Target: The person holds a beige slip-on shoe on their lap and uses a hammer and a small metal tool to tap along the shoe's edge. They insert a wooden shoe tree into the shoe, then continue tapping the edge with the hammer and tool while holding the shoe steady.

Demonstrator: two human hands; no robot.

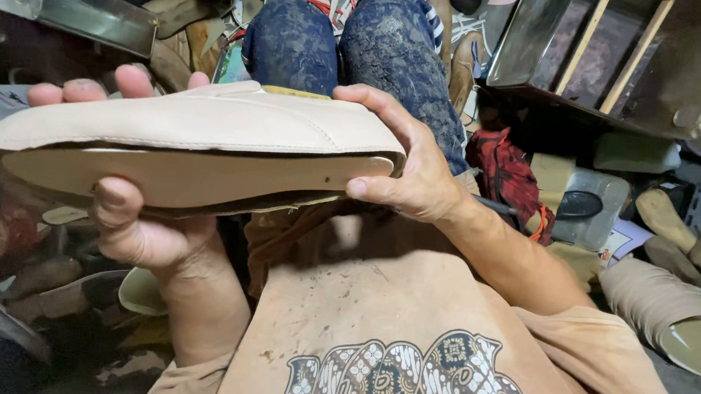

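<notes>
nearest the camera is the person's tan shirt (406, 329), patterned at the lower edge and dusted with specks. just above it, 2 bare hands hold 1 beige shoe (194, 145) on its side over the lap, sole edge turned toward the viewer, toe pointing left, heel right. the left hand (141, 225) cups it from below near the middle, thumb pressed on the pale sole, fingertips showing over the far side of the upper. the right hand (412, 164) wraps closed around the heel end, thumb under the sole edge and fingers over the top. both grips are firmly around the shoe, not loose.

the step in hand looks like checking the join between sole and upper: a thin dark gap seems to run along the lower sole edge near the middle. the next move likely calls for steady thumb pressure along that seam while the heel hand keeps the shoe from twisting.

beyond the shoe are knees in dark blue mottled trousers (364, 46). a red cloth (505, 172) lies just right of the wrist. farther out, a metal tray (633, 61) sits at the upper right corner, and other shoe pieces (679, 310) lie at the right edge.
</notes>
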